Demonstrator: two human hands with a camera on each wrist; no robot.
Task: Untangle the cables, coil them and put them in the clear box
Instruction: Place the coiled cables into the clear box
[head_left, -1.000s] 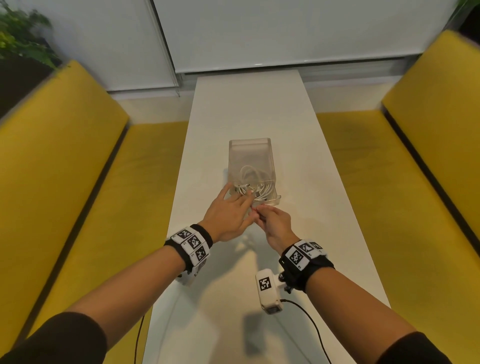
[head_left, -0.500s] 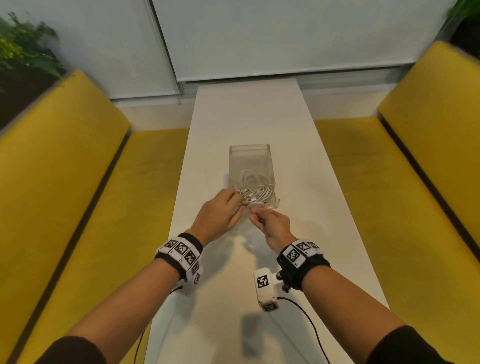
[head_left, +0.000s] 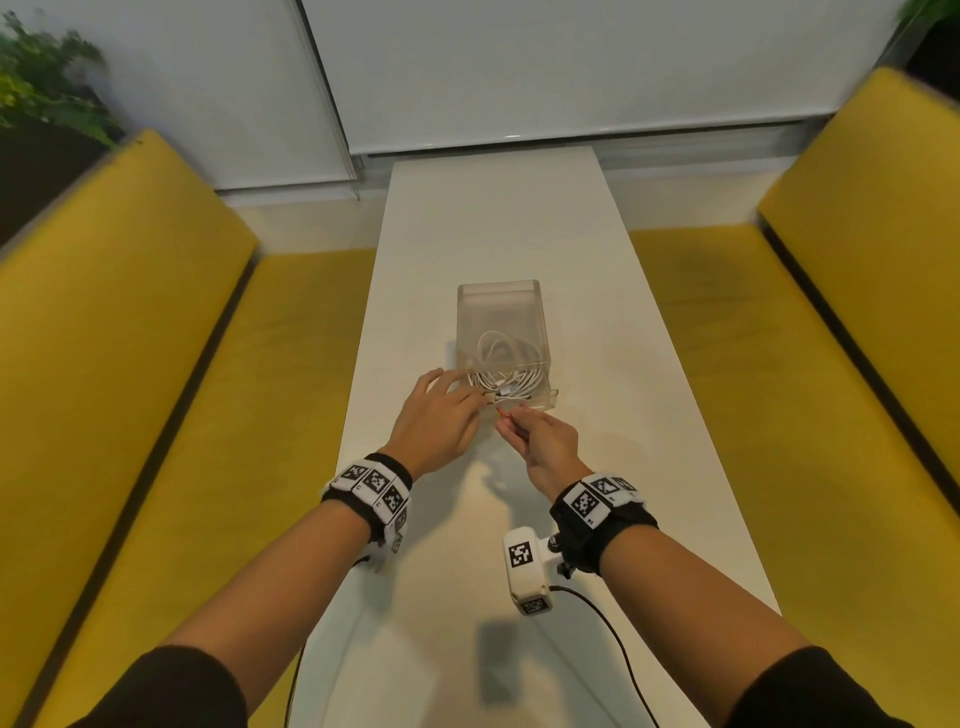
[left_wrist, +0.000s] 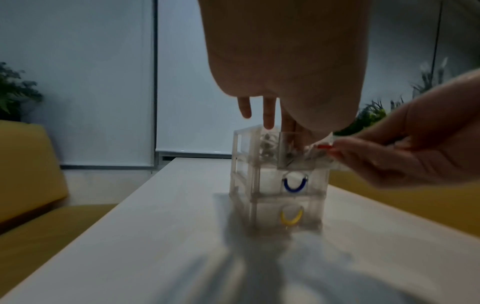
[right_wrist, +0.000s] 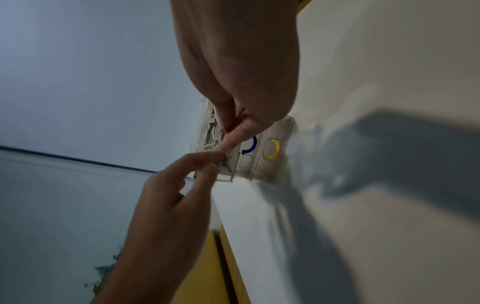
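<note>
Just inside the drawer front, left hand pinches cables; right hand pinches its red handle.

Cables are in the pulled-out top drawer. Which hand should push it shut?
Right. The right hand pinches the red handle on the drawer front; the left hand seems to pinch the cables inside and must come out first.
</note>
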